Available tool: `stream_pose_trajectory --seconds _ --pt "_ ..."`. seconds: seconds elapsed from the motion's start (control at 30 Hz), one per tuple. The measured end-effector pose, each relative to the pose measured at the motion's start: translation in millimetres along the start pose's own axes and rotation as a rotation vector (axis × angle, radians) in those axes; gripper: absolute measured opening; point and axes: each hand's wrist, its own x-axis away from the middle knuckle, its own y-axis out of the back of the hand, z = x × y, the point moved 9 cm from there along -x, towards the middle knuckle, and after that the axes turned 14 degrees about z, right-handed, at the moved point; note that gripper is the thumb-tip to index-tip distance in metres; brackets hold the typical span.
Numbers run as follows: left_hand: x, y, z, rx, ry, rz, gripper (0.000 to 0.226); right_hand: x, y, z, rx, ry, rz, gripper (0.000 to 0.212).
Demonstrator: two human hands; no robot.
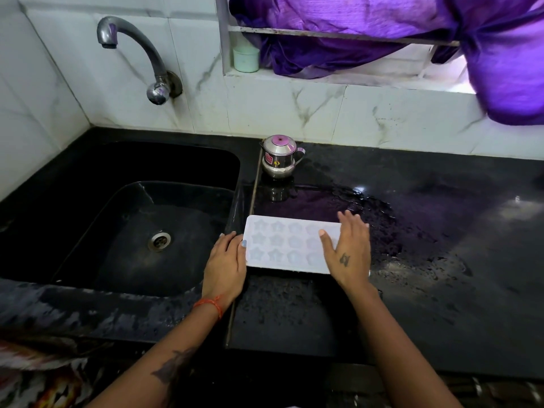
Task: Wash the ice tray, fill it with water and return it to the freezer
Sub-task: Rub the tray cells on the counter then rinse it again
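The ice tray [290, 244] lies flat on the wet black counter [426, 231], just right of the sink [117, 219]. The left hand [225, 260] touches its left end, thumb on the rim; the right hand [347, 248] rests over its right end with fingers relaxed, neither yet gripping. Best to pinch both short ends evenly and lift it level toward the tap [132, 45].

The ice tray [290, 244] is a white, translucent rectangle with rounded corners and star-shaped cells in three rows. It lies flat on the wet black bench [412, 231], just beside the right edge of the sink [88, 172], with its long side running left to right. The right end is covered.
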Motion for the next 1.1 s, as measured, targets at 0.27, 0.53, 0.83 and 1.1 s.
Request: stream_pose_trajectory --seconds 0.27,0.53,0.83,1.1 --pt "1 4 -6 -0.06 -0.029 -0.026 0.053 -2 -20 -31 0.244 -0.293 0.295 0.08" --pt "-2 -2 -1 -0.015 0.016 0.034 0.045 -2 -27 -29 0.34 -0.359 0.355 0.079" --pt "-2 -2 -1 0.004 0.01 0.037 0.045 -3 -42 -5 0.301 -0.361 0.378 0.085" --pt "-2 -2 -1 0.025 0.012 0.028 0.044 -4 -47 3 0.306 -0.337 0.393 0.081"
